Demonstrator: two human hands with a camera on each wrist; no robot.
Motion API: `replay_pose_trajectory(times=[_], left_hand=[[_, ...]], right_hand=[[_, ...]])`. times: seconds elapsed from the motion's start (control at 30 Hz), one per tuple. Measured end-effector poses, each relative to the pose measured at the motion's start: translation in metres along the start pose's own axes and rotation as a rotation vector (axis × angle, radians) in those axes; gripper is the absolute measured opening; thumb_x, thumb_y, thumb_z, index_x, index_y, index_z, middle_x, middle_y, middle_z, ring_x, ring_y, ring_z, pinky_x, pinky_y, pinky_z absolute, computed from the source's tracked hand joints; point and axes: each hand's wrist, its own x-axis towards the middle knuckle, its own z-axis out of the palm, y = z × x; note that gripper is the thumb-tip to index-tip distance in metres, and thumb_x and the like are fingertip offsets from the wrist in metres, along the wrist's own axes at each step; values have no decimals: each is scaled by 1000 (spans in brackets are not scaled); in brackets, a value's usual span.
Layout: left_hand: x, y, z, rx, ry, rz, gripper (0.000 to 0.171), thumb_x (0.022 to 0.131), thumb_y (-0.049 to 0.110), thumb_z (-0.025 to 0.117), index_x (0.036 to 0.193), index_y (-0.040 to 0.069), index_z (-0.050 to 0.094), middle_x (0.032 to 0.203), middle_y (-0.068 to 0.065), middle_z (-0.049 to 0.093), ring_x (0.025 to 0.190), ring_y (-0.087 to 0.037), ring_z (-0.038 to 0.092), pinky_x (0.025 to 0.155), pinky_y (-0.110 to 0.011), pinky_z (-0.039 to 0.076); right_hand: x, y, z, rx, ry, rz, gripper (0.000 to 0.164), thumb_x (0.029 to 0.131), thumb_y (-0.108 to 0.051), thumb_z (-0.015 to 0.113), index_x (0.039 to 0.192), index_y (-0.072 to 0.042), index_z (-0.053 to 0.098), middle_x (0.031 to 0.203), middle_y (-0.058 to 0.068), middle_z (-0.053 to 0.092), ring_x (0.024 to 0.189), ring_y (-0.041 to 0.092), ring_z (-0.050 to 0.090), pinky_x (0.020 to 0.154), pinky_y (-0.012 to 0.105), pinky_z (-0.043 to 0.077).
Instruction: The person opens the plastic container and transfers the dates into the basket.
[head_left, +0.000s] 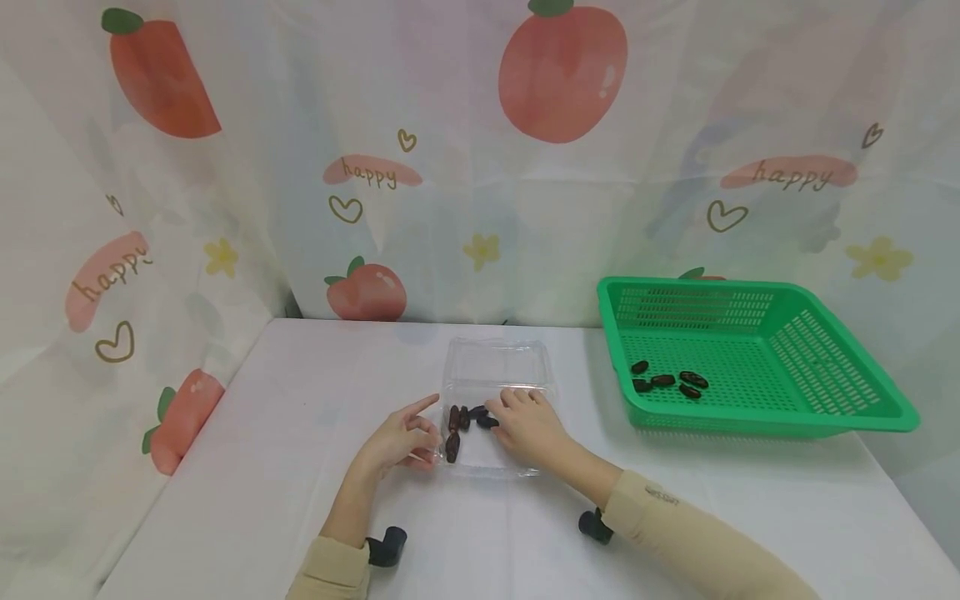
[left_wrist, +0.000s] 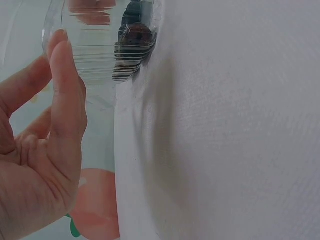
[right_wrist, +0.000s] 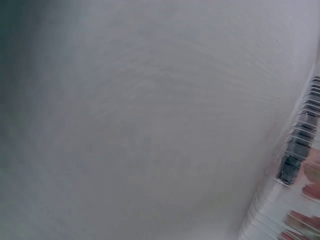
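A clear plastic box [head_left: 495,472] lies on the white table with its lid [head_left: 497,363] folded back. Several dark brown dates [head_left: 453,447] are inside, mostly along its left side. My left hand [head_left: 399,440] is at the box's left wall; in the left wrist view, fairly straight fingers [left_wrist: 67,100] meet the clear wall. My right hand [head_left: 530,429] reaches over the box, its fingertips beside two dark dates [head_left: 487,422]; whether it pinches one is hidden. Through the ribbed wall, the right wrist view shows dark dates [right_wrist: 298,145] and part of the fingers [right_wrist: 312,172].
To the right stands a green perforated basket [head_left: 772,421] holding several dates [head_left: 693,380] at its left end. A white printed cloth [head_left: 450,225] hangs behind the table [head_left: 300,467] and along its left side.
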Motion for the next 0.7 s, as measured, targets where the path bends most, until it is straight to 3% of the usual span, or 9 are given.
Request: replay_pose_trajectory(times=[0.7], left_hand=[[0, 0, 1, 13, 5, 7, 68, 82, -3, 59, 142, 16, 33, 84, -8, 56, 54, -17, 59, 53, -31, 56]], right_hand=[[1, -1, 8, -77, -58, -7, 23, 82, -26, 64, 99, -11, 63, 91, 4, 52, 83, 20, 48, 75, 35, 42]])
